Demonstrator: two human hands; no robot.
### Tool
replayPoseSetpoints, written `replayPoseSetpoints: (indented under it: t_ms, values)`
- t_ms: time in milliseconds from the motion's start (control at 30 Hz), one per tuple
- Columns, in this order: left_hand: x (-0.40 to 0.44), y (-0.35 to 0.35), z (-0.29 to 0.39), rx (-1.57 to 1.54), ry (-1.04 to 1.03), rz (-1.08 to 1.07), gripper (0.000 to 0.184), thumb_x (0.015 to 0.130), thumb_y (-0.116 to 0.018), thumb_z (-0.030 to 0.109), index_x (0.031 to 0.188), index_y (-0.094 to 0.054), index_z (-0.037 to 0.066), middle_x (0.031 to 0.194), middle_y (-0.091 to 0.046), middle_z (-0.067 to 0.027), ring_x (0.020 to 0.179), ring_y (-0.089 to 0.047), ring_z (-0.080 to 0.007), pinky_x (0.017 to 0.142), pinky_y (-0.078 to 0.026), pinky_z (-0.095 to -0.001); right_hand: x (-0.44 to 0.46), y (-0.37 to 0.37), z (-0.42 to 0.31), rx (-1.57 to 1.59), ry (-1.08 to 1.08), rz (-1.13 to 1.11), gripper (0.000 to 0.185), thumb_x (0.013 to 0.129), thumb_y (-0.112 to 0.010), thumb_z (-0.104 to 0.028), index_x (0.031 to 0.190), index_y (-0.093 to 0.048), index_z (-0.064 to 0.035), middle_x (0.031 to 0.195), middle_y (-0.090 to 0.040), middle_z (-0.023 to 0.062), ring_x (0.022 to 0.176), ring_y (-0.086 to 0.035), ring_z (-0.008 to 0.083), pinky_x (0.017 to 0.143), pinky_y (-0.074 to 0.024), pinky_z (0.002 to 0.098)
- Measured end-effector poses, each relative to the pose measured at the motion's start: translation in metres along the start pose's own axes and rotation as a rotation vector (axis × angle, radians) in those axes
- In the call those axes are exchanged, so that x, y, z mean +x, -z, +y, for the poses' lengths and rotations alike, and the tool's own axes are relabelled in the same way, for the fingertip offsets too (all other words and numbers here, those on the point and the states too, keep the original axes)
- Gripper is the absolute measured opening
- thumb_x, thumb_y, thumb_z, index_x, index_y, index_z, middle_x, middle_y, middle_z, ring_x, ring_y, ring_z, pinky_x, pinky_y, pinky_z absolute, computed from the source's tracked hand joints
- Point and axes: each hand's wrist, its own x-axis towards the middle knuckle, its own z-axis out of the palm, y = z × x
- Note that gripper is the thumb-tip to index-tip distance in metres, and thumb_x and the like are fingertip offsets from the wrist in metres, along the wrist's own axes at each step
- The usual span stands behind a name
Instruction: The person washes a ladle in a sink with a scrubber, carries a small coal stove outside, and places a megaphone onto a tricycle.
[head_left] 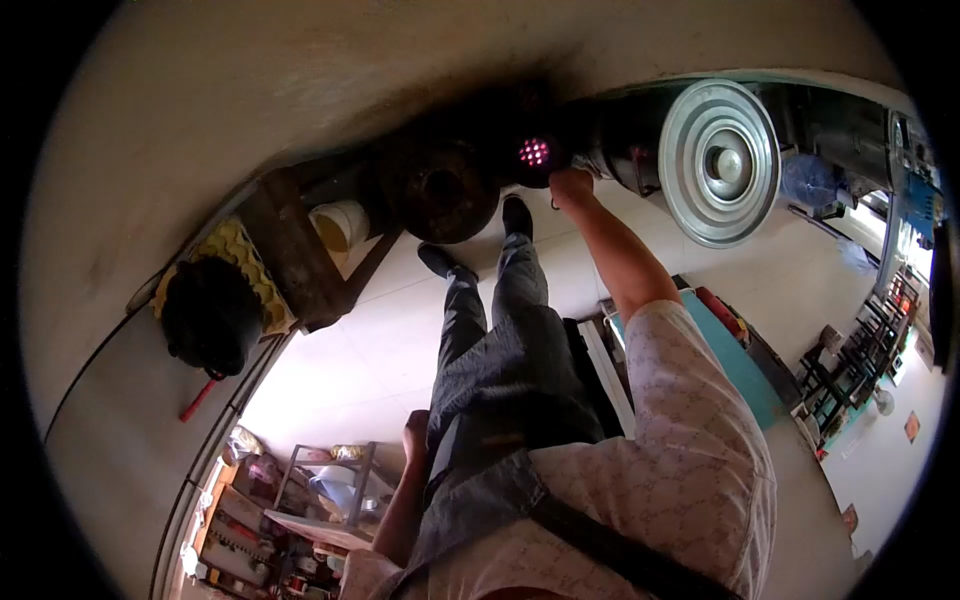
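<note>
My right hand (571, 187) reaches forward on an outstretched arm, its fingers closed on something dark that I cannot make out. Just beside it is a dark round opening with several glowing pink dots (534, 152). A dark round object with a central hole (441, 188) lies to the left of the glow. To the right of my hand is a large ringed metal lid or pan (720, 163). My left hand (415, 432) hangs low beside my left thigh, and its fingers are too small and shaded to read.
At the left are a wooden frame (295, 245), a pale bucket (340, 228), yellow egg trays (235, 250) and a black pot (212, 315). A cluttered shelf (350, 485) stands lower left. A teal-topped table (735, 360) and stacked stools (850, 365) are at the right.
</note>
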Motion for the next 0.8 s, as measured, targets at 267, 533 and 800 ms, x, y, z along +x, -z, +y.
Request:
replayPoseSetpoints:
  t_ms: [267,533,800]
  values:
    - [-0.008,-0.005,-0.005,0.058,-0.179,-0.013,0.022,0.09,-0.051,0.023,0.099,-0.064,0.007,0.099,-0.064,-0.0144,0.091,-0.063,-0.0316,0.076,-0.049,-0.0414,0.023,-0.03,0.009,-0.026,0.033,0.231,0.011,0.075,-0.065,-0.015,0.082,-0.072,-0.0105,0.087,-0.071,0.0094,0.083,-0.069,0.0254,0.064,-0.0554,0.0395]
    - [-0.008,-0.007,-0.001,0.089,-0.153,-0.069,0.021,0.084,-0.054,0.01,0.103,-0.062,0.008,0.104,-0.061,-0.0125,0.094,-0.06,-0.0318,0.077,-0.051,-0.0387,0.015,-0.016,0.005,-0.013,0.044,0.198,0.01,0.075,-0.065,-0.013,0.08,-0.072,-0.0104,0.085,-0.071,0.01,0.08,-0.069,0.0261,0.063,-0.0555,0.0413]
    - [-0.005,-0.011,-0.007,0.17,-0.185,-0.051,0.017,0.085,-0.052,0.012,0.098,-0.062,0.005,0.101,-0.062,-0.0128,0.091,-0.061,-0.0316,0.075,-0.05,-0.0395,0.023,0.0,0.003,-0.029,0.042,0.122,0.014,0.071,-0.07,-0.015,0.084,-0.073,-0.0095,0.091,-0.071,0.0123,0.085,-0.069,0.0266,0.066,-0.0554,0.0409]
